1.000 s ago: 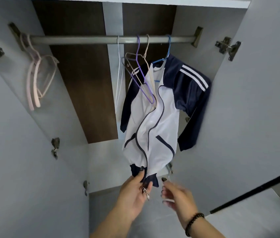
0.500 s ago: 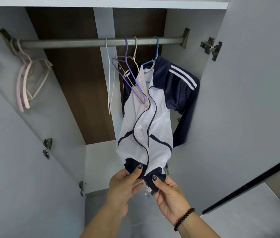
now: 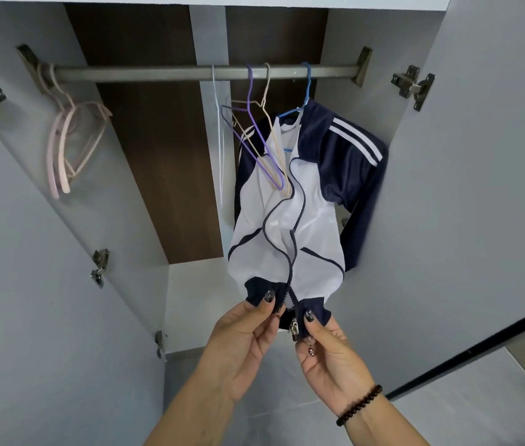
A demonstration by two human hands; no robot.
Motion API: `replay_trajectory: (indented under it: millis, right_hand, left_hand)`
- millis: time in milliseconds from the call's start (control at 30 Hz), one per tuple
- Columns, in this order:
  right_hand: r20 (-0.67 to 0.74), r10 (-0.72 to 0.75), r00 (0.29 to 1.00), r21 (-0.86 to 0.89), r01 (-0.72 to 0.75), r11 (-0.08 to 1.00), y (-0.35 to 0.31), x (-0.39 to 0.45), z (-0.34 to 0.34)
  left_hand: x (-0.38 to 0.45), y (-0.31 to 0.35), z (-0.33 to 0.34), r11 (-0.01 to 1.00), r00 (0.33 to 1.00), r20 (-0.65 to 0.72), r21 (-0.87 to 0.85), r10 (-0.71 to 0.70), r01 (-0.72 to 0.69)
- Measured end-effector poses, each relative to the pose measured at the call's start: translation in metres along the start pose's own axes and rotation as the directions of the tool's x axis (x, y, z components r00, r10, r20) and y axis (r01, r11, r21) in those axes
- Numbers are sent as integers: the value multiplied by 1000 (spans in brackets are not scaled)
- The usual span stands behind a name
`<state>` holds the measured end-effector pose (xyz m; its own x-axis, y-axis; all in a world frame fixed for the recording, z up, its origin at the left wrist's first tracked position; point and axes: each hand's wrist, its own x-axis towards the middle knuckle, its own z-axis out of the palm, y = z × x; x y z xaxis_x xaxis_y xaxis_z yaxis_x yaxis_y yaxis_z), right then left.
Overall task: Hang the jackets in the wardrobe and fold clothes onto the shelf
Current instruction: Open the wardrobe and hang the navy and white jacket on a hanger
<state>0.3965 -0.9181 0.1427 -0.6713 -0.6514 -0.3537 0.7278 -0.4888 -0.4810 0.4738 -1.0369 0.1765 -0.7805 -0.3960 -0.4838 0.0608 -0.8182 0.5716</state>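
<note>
Item: white track jacket with navy sleeves, navy hem band and white shoulder stripes (image 3: 290,220), hung from a blue wire hanger (image 3: 303,98) on the grey metal rail (image 3: 158,73) of the open grey wardrobe (image 3: 383,40). The jacket is placed toward the right end of the rail, its right sleeve lying close to the wardrobe's right side wall. The front is unzipped, the two zip edges curving apart down the chest and meeting at the hem.

Left hand (image 3: 241,342): fingers curled, the left hem corner pinched between thumb and fingers.

Right hand (image 3: 328,352): fingers curled, the right hem corner gripped, with the metal zip slider (image 3: 295,328) held just below the thumb. A black beaded bracelet (image 3: 359,405) is worn at this wrist.

Adjacent stock: a purple wire hanger (image 3: 254,123), a beige wire hanger (image 3: 274,136) and a white wire hanger (image 3: 219,140), all bare, hung just left of the jacket and overlapping its left shoulder. A bundle of pink hangers (image 3: 68,146) is hung at the far left end of the rail.

Open room: a long bare stretch of rail is left between the pink bundle and the white hanger. Both doors stand swung wide, metal hinges (image 3: 412,86) exposed on their inner edges.
</note>
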Motion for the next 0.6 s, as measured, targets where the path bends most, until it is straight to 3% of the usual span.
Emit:
replay_trajectory:
  millis: [67,133,200,267,300,367,433,500,600]
  right_hand:
    - [82,-39,996,-115,48,992,-3,1,-1]
    - [150,-116,982,-368,164,915,-7,4,-5]
    - [162,-265,951,-742,294,603,-12,7,-9]
    - [181,-408,895,-921,300,248,-15,13,-16]
    - [181,-450,875,-933,298,203,-15,13,-17]
    - [101,-502,859,-902,292,318,-13,13,-18]
    - [-33,-452,892,-735,285,615,-9,10,-12]
    - [-100,-295,950,-444,223,868,-3,8,-3]
    - [-93,-127,988,-148,112,983,4,2,8]
  left_hand:
    - [-1,4,-1,998,1000,16,57,17,-18]
    - [-1,7,-3,998,1000,-3,69,14,-14]
    - [1,8,-4,999,999,-35,45,5,-4]
    - [2,9,-6,1000,998,-60,8,4,-4]
    - [3,10,-7,1000,998,-67,-8,4,-4]
    - [4,12,-10,1000,997,-71,-31,-2,0]
    - [5,14,-11,999,998,-66,-39,-9,7]
    - [5,15,-12,1000,999,-49,-27,-13,12]
    - [6,16,-12,1000,999,-31,-4,-12,12]
